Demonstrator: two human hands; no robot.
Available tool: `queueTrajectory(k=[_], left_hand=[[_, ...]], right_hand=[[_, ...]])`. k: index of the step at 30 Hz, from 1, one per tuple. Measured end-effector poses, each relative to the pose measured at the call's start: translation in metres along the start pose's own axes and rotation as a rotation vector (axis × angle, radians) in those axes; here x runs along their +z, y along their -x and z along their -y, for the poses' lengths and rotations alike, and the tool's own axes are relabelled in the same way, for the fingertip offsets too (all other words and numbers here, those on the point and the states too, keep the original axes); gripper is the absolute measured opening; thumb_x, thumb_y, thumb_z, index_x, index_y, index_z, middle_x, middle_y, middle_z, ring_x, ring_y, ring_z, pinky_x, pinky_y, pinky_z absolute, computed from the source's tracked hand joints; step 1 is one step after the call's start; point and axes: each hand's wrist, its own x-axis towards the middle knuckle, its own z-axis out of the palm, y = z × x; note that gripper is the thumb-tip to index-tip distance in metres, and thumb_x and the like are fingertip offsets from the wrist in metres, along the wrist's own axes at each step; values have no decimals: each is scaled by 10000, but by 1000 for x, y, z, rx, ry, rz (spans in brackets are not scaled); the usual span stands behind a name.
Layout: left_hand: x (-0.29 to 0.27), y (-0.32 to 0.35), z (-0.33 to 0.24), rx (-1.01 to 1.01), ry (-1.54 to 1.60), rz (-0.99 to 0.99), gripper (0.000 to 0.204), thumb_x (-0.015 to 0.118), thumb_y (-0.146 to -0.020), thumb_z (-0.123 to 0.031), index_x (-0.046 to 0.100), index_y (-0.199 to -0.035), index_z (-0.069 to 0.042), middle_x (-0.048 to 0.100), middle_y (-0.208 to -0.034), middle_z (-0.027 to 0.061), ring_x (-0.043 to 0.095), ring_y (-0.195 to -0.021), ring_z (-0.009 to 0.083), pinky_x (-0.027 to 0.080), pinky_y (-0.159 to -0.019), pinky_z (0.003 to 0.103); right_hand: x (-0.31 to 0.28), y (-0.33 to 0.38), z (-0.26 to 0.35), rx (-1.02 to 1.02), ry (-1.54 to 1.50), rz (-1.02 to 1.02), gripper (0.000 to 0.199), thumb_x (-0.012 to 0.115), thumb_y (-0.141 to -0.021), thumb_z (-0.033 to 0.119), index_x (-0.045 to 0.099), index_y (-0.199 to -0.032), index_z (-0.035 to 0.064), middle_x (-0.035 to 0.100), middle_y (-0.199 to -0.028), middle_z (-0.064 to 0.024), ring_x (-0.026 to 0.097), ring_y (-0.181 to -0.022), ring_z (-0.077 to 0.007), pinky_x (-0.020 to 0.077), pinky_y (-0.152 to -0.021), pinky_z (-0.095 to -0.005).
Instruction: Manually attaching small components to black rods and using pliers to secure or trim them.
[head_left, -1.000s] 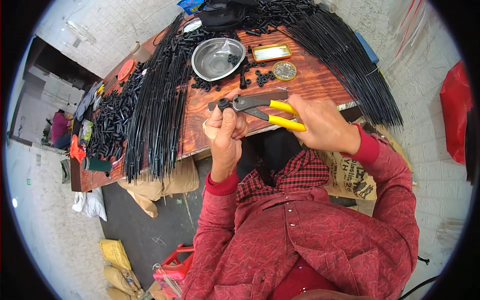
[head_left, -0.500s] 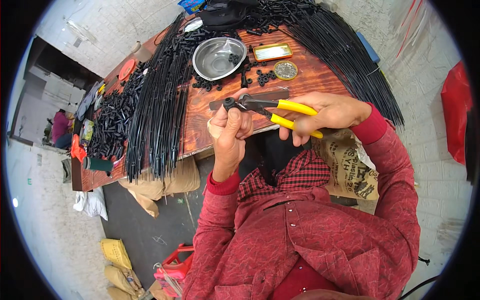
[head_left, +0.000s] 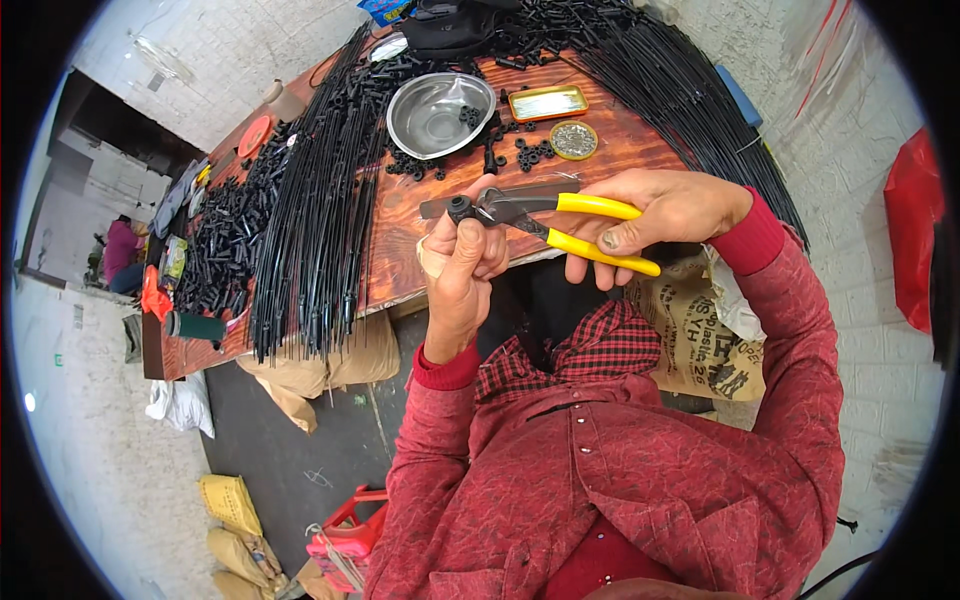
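My left hand (head_left: 460,250) pinches a small black round plastic fitting (head_left: 460,207) between thumb and fingers, its ringed end facing up. Yellow-handled pliers (head_left: 600,207) lie in my right hand (head_left: 660,220), with my thumb between the two spread handles. The dark jaws of the pliers reach to the fitting, right beside my left fingertips. Whether they bite on anything there is too small to tell. Behind my hands, a flat dark bar (head_left: 550,189) lies along the front edge of the wooden table (head_left: 640,150).
A steel bowl (head_left: 432,120) holds some black rings, with more rings around it. Nearby are a yellow-rimmed tray (head_left: 548,102) and a round tin of small metal parts (head_left: 573,140). Bundles of long black rods (head_left: 310,220) lie on both sides. Far left, another person (head_left: 124,255) sits.
The plier handles have spread wider apart. My right hand has shifted slightly to the right, and its thumb now shows between the handles. My left hand stays put with the fitting.
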Motion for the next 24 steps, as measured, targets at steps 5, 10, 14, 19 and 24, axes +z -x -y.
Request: queueTrajectory(k=[5,10,14,19,24], left_hand=[[-1,1,1,1,-32,-6,522,610,-973,-264,467,-1389,17,395,-651,-51,310,-534,32,245,-478,202],[0,2,1,9,-50,-30,536,618,-968,-273,464,-1391,17,406,-655,-48,318,-535,31,251,-479,201],[-1,2,1,6,-63,-42,553,623,-965,-285,460,-1389,29,406,-656,-49,320,-534,30,249,-481,200],[-4,5,-1,5,-41,-17,571,621,-964,-305,452,-1387,39,401,-654,-54,319,-532,28,232,-481,198],[-13,4,0,5,8,37,582,606,-969,-324,442,-1386,46,384,-647,-56,308,-527,30,212,-474,202]], right_hand=[[-2,1,7,39,4,-11,497,603,-947,277,472,-1310,-36,652,-1058,-154,659,-825,-180,562,-715,-317],[7,2,14,64,40,-66,485,583,-963,302,472,-1307,-22,653,-973,-136,643,-735,-153,550,-648,-293],[13,3,14,77,106,-78,454,518,-1000,372,493,-1253,-3,621,-820,-76,603,-607,-98,494,-544,-239],[27,1,12,72,116,-92,468,453,-1018,441,506,-1192,9,547,-686,-19,534,-502,-70,422,-458,-217],[36,-4,-3,65,119,-156,470,431,-1022,463,514,-1132,14,490,-613,2,458,-444,-53,377,-411,-210]])
